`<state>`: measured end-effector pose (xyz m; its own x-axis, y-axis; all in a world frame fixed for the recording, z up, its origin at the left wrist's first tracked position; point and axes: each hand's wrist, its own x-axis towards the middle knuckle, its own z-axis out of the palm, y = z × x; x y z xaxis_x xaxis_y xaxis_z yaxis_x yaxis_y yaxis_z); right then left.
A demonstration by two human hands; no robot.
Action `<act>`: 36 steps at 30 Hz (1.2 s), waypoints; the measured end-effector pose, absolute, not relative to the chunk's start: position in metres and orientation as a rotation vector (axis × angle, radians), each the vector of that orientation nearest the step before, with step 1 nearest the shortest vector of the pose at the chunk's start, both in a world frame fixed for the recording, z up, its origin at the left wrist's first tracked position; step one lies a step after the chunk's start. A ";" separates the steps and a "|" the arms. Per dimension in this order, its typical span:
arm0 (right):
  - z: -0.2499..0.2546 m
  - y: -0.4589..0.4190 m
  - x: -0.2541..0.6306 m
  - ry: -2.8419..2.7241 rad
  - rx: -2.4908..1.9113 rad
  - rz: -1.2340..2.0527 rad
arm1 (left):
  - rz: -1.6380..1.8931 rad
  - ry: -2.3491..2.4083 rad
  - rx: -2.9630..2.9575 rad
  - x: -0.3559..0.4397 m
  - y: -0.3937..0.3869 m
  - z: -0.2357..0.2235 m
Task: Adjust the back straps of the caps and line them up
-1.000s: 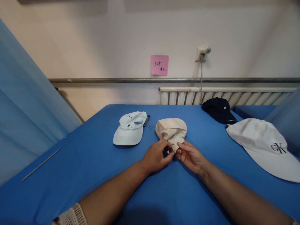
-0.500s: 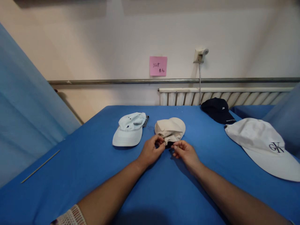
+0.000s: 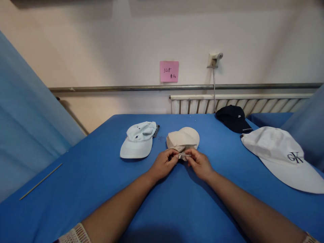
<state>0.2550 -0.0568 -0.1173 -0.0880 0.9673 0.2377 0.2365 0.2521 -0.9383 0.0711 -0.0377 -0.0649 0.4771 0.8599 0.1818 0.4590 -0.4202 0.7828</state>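
Observation:
A beige baseball cap [image 3: 183, 137] lies on the blue-covered table with its brim pointing away and its back strap [image 3: 182, 155] toward me. My left hand [image 3: 164, 163] pinches the left part of the strap between thumb and fingers. From the other side, my right hand [image 3: 199, 163] pinches the strap's right part. The two hands are close together, with a short stretch of strap showing between them. Fingertips hide the strap's ends. To the left rests a pale blue cap [image 3: 138, 140], brim toward me, touched by neither hand.
At right lie a white cap [image 3: 278, 152] with black letters and, behind it, a black cap [image 3: 233, 118]. A thin stick [image 3: 40, 181] is on the blue sheet [image 3: 96, 175] at left. Behind are a radiator [image 3: 197, 104], a rail [image 3: 126, 88] and a pink note [image 3: 169, 71]. Blue curtains [image 3: 25, 118] hang at the side.
My right hand has moved in to the strap and now pinches it. The dark gap at the cap's back is now covered by the strap. My left hand has barely moved.

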 end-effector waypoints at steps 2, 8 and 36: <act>-0.115 -0.059 0.256 -1.558 -1.154 0.932 | 0.750 1.093 2.022 0.071 -0.035 -0.066; -0.105 -0.068 0.256 -1.840 -1.209 0.659 | 0.730 1.082 1.925 0.072 -0.033 -0.065; -0.106 -0.063 0.258 -1.731 -1.199 0.699 | 0.708 1.058 2.505 0.075 -0.047 -0.069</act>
<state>0.2582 -0.0627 -0.1060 -0.1352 0.9271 0.3495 0.4249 0.3729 -0.8248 0.0750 -0.0466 -0.0686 0.6009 0.7350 0.3143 0.5707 -0.6698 0.4751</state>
